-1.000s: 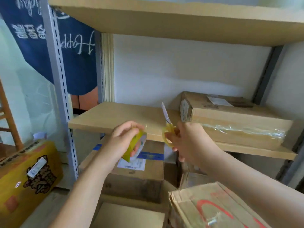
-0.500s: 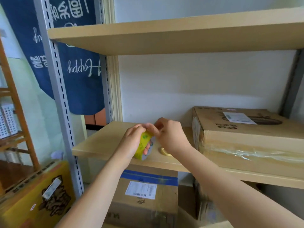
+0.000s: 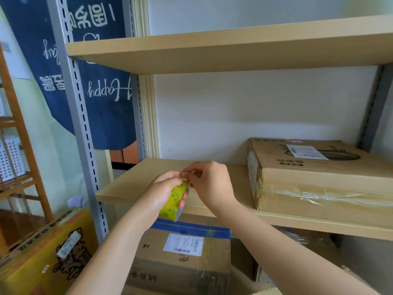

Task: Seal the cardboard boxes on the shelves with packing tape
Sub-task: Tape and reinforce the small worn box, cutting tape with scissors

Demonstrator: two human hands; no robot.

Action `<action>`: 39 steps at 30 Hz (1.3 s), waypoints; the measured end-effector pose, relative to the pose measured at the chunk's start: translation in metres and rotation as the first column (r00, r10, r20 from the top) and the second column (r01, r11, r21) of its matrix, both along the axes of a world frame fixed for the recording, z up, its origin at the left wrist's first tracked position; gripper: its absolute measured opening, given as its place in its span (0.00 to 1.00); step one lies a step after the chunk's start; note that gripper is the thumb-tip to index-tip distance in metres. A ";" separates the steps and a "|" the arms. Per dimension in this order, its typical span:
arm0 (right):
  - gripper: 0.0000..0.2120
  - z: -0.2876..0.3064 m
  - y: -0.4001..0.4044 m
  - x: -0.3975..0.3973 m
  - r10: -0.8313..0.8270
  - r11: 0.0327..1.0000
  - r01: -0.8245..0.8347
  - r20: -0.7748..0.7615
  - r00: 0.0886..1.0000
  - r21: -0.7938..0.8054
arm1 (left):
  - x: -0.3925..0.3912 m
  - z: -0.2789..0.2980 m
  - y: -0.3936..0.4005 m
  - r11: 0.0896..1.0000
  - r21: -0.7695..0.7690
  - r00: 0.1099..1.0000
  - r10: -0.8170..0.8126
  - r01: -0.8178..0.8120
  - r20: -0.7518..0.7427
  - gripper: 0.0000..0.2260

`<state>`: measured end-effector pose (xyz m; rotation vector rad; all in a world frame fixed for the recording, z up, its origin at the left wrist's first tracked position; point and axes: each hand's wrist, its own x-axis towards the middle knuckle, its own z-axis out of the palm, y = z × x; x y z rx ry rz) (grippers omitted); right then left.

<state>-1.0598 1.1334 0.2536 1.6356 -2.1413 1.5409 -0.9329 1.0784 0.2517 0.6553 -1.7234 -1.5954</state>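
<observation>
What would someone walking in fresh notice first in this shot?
Front and centre, the left hand grips a yellow-green tape roll while the right hand pinches at its top edge, just above the middle shelf. To the right on that shelf lies a flat cardboard box with clear tape along its front. A dark blue banner with white lettering hangs at the upper left.

I'm looking at a metal-framed rack with pale wooden boards — the middle shelf (image 3: pixel 136 184) carries one flat cardboard box (image 3: pixel 314 177) at its right end, clear tape wrapped round its side and a white label on top. The upper shelf (image 3: pixel 212 50) shows me only its underside. Below, a blue-taped box (image 3: pixel 187 252) sits under the middle board — beside the rack, a yellow printed box (image 3: pixel 49 256).
</observation>
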 end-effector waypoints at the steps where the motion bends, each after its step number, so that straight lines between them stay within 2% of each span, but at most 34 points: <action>1: 0.05 -0.004 0.000 0.003 -0.041 0.998 0.043 -0.036 0.999 0.044 | 0.001 -0.003 0.003 0.999 0.050 1.000 -0.002 0.002 -0.003 0.07; 4: 0.07 -0.016 0.001 0.009 -0.093 0.987 0.098 -0.042 0.995 0.126 | 0.004 -0.013 0.011 0.984 0.176 1.000 -0.015 0.015 -0.002 0.06; 6: 0.08 -0.022 0.002 0.012 -0.077 0.984 0.081 -0.032 0.997 0.159 | 0.005 -0.024 0.014 0.980 0.199 0.999 0.015 -0.021 0.031 0.05; 10: 0.07 -0.032 0.006 0.016 -0.064 0.974 0.078 -0.072 0.995 0.211 | 0.006 -0.052 0.014 0.984 0.112 0.974 0.115 -0.139 0.196 0.07; 12: 0.06 -0.035 0.007 0.013 -0.063 0.978 0.073 -0.054 0.997 0.197 | 0.007 -0.063 0.013 0.981 0.067 0.955 0.162 -0.184 0.248 0.14; 13: 0.06 -0.035 0.007 0.012 -0.063 0.977 0.073 -0.056 0.996 0.203 | 0.007 -0.065 0.014 0.979 0.061 0.952 0.172 -0.193 0.255 0.16; 14: 0.06 -0.034 0.006 0.010 -0.071 0.973 0.086 -0.074 0.995 0.213 | 0.005 -0.065 0.017 0.975 0.058 0.948 0.193 -0.214 0.254 0.14; 16: 0.05 -0.035 0.003 0.006 -0.108 0.962 0.130 -0.103 0.989 0.238 | -0.001 -0.064 0.022 0.956 0.079 0.936 0.256 -0.283 0.243 0.05; 23: 0.06 -0.047 -0.013 -0.004 -0.109 0.959 0.129 -0.092 0.990 0.252 | -0.012 -0.074 0.021 0.898 0.155 0.877 0.344 -0.411 0.335 0.13; 29: 0.06 -0.053 -0.017 -0.009 -0.114 0.977 0.109 0.015 0.993 0.183 | -0.014 -0.077 0.017 0.915 0.078 0.876 0.351 -0.396 0.332 0.14; 32: 0.03 -0.050 -0.022 -0.008 -0.126 0.956 0.136 -0.054 0.991 0.260 | -0.017 -0.073 0.016 0.921 0.086 0.886 0.336 -0.380 0.318 0.15; 35: 0.21 -0.041 -0.020 -0.011 -0.134 0.902 0.184 -0.151 0.979 0.390 | -0.020 -0.072 0.018 0.920 0.125 0.894 0.317 -0.371 0.317 0.17; 36: 0.24 -0.038 -0.021 -0.012 -0.145 0.887 0.204 -0.170 0.975 0.413 | -0.021 -0.072 0.018 0.914 0.139 0.896 0.328 -0.380 0.299 0.16; 39: 0.22 -0.033 -0.022 -0.005 -0.171 0.871 0.261 -0.241 0.955 0.416 | -0.020 -0.069 0.024 0.901 0.102 0.878 0.377 -0.421 0.296 0.14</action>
